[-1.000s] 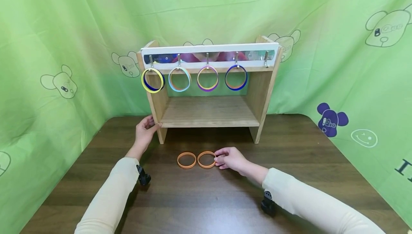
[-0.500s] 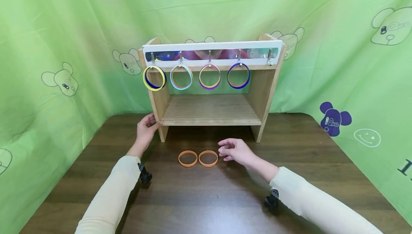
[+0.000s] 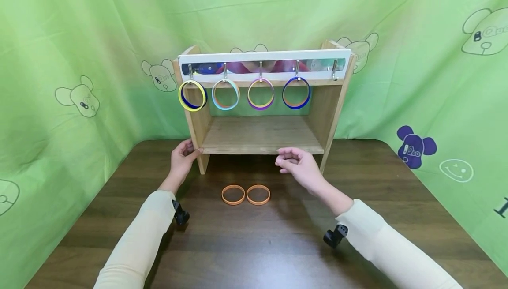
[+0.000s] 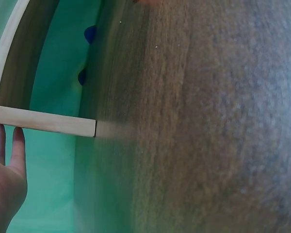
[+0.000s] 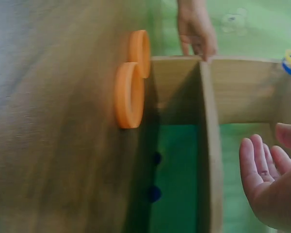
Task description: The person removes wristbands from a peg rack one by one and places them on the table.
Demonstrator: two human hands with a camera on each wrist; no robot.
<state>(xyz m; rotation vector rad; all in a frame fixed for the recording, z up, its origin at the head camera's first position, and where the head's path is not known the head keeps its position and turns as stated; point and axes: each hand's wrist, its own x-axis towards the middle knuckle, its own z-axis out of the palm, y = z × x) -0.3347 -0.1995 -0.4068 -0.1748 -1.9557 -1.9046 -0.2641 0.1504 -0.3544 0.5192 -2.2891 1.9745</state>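
Note:
At the left of a small wooden shelf (image 3: 262,134), my left hand (image 3: 181,165) grips the side panel, thumb across its front edge and fingers on the outer side. In the left wrist view, fingertips of that hand (image 4: 5,179) touch the panel (image 4: 43,120). My right hand (image 3: 301,168) is raised in front of the shelf's right half, fingers loosely bent and holding nothing. The right wrist view shows its thumb and fingers (image 5: 256,167) apart. Two orange wristbands (image 3: 233,203) lie side by side on the table, left of and below the right hand.
A white hook rail (image 3: 266,54) spans the shelf top. Coloured bands hang from its hooks: yellow with blue (image 3: 180,99), light blue (image 3: 237,99), purple with yellow (image 3: 260,107) and dark blue with orange (image 3: 296,106). The rightmost hook (image 3: 334,73) is bare. Green cloth (image 3: 254,11) hangs behind.
My right hand has let go of the right orange wristband and moved up and right, towards the shelf. The left hand stays on the side panel. The view has shifted slightly.

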